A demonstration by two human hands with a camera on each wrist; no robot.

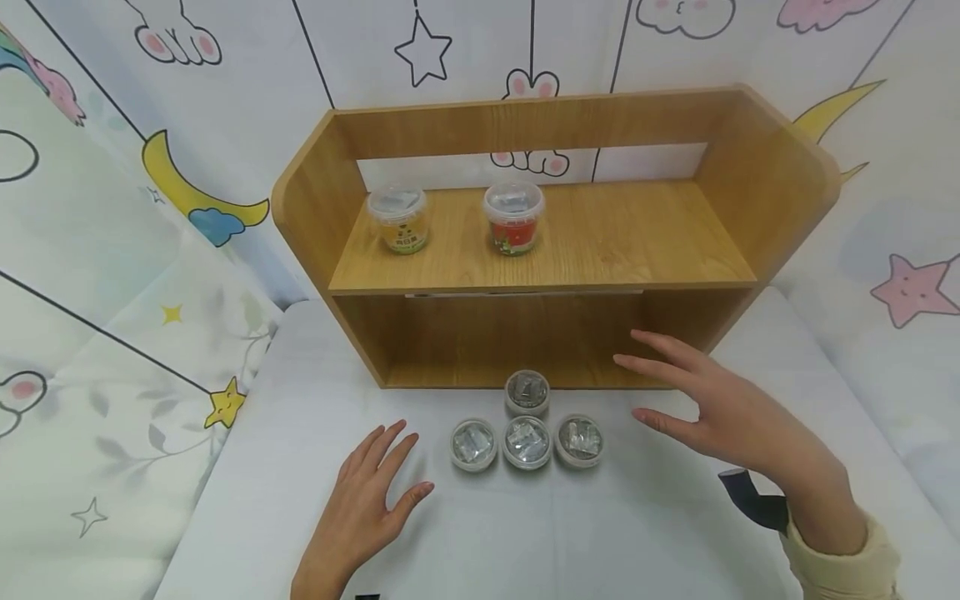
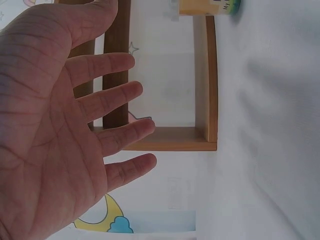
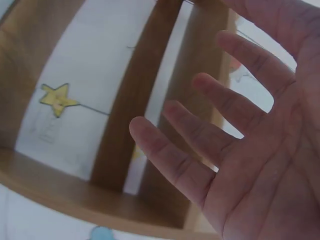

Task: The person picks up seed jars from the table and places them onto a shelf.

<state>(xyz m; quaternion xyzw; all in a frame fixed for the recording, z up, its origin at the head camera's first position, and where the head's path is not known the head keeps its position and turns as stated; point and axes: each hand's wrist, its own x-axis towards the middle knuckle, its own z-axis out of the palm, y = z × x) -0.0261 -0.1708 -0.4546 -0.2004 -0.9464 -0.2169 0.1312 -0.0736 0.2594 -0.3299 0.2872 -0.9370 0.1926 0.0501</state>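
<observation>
My left hand [image 1: 363, 504], fingers spread, hovers over the white table to the left of several small lidded tubs. One tub [image 1: 473, 444] stands nearest it, with another tub [image 1: 527, 442] in the middle, a third tub [image 1: 579, 441] on the right, and one more tub [image 1: 527, 392] just behind. My right hand [image 1: 720, 408] is held in the air before the shelf's right side, its fingers extended and nothing in them. In the left wrist view, part of a yellow-orange tub [image 2: 207, 7] shows at the top edge.
A two-tier wooden shelf [image 1: 570, 287] stands behind the tubs. Its upper board carries a yellow-labelled tub [image 1: 403, 229] on the left and a red-labelled tub [image 1: 513, 225] near the middle. Cartoon-printed cloth [image 1: 465, 50] hangs behind and at both sides.
</observation>
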